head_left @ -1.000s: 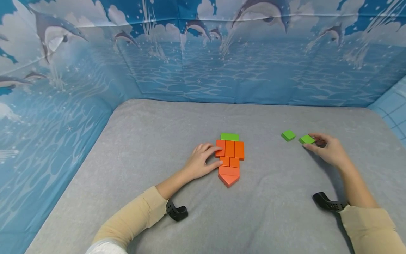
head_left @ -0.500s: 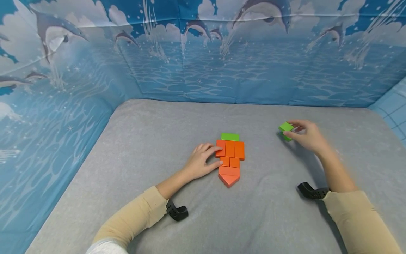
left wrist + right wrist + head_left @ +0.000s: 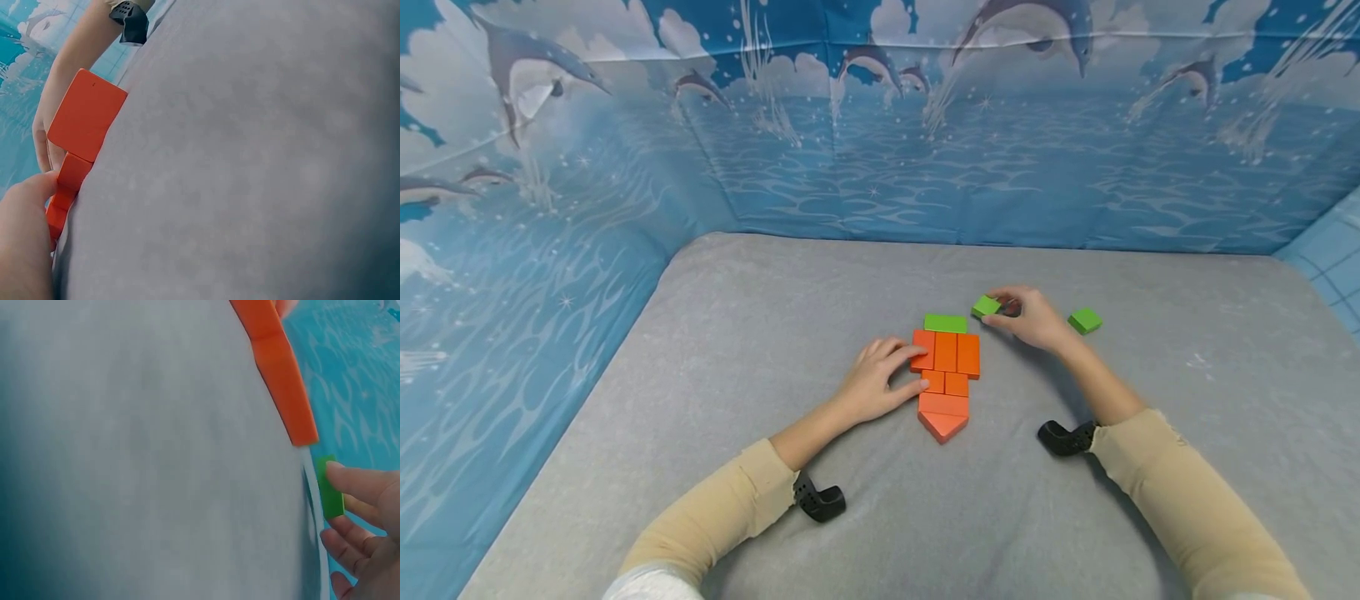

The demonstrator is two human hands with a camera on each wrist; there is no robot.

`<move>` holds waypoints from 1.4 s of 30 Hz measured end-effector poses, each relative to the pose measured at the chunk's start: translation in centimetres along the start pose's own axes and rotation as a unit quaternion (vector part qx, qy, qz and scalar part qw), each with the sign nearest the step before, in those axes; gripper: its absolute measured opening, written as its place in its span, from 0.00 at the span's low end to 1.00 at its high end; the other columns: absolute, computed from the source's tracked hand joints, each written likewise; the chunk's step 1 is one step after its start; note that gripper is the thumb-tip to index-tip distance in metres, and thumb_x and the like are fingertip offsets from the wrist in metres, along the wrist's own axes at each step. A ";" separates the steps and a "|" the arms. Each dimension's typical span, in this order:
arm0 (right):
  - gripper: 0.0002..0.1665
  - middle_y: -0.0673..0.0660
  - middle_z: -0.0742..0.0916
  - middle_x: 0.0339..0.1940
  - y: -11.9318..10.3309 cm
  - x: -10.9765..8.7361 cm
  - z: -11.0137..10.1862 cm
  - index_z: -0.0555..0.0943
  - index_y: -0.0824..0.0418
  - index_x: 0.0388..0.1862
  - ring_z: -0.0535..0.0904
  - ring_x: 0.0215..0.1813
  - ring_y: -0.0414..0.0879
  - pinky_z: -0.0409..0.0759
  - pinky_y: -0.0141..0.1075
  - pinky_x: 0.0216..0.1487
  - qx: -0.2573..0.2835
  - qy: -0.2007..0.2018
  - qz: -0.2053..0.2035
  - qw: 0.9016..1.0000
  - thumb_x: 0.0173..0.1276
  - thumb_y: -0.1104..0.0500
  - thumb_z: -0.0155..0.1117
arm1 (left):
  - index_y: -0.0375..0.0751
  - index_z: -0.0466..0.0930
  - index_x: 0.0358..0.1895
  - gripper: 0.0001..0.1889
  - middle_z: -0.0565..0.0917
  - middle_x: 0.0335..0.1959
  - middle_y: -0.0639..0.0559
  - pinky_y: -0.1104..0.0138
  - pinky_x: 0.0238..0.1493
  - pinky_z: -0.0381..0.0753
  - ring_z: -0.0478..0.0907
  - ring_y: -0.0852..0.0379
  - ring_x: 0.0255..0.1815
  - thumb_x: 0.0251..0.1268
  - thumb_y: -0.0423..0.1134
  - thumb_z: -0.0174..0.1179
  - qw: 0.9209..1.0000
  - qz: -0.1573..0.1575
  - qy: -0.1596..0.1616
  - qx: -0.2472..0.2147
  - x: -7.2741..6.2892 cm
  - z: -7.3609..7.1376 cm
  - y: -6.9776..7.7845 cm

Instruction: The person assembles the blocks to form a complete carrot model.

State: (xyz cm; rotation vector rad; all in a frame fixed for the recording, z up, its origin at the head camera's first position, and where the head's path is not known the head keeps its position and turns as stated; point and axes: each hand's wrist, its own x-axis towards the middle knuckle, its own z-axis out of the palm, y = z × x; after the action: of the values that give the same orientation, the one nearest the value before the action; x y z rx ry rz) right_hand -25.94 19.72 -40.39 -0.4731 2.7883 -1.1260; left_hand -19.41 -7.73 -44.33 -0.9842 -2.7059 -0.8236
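Observation:
My right hand (image 3: 1033, 321) pinches a small green block (image 3: 985, 307) between thumb and fingers, just right of and beyond a green block (image 3: 946, 322) that lies flat. That flat block forms the far end of a figure of orange blocks (image 3: 946, 353). Two small orange blocks (image 3: 956, 383) sit in the figure's middle, and a pointed red-orange block (image 3: 943, 426) forms its near end. My left hand (image 3: 872, 385) rests at the figure's left side, index fingertip and thumb touching the orange blocks. In the right wrist view, the held green block (image 3: 331, 494) shows under the thumb.
Another green block (image 3: 1086, 321) lies on the grey cloth (image 3: 775, 283), to the right of my right hand. A blue curtain printed with dolphins (image 3: 887, 183) hangs along the back and left. Black wrist mounts (image 3: 820, 502) stick out from both sleeves.
My right hand has carried one green block leftward, over the other green block, to near the figure's far end. The left hand has stayed on the orange blocks.

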 end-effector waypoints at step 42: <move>0.31 0.69 0.75 0.52 0.7 -1.5 -2.9 0.68 0.68 0.62 0.70 0.51 0.61 0.71 0.49 0.42 0.029 0.033 0.025 0.999 0.64 0.54 0.61 | 0.49 0.73 0.58 0.24 0.73 0.50 0.51 0.60 0.52 0.65 0.67 0.55 0.49 0.59 0.53 0.58 1.000 0.004 0.004 -0.001 0.0 0.2 -0.1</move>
State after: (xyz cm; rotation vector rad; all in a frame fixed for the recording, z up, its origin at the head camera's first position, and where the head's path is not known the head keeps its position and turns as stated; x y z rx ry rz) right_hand -25.31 22.55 -38.83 -0.3641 2.7971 -1.2294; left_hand -19.52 -7.70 -44.52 -0.9890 -2.6924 -0.8261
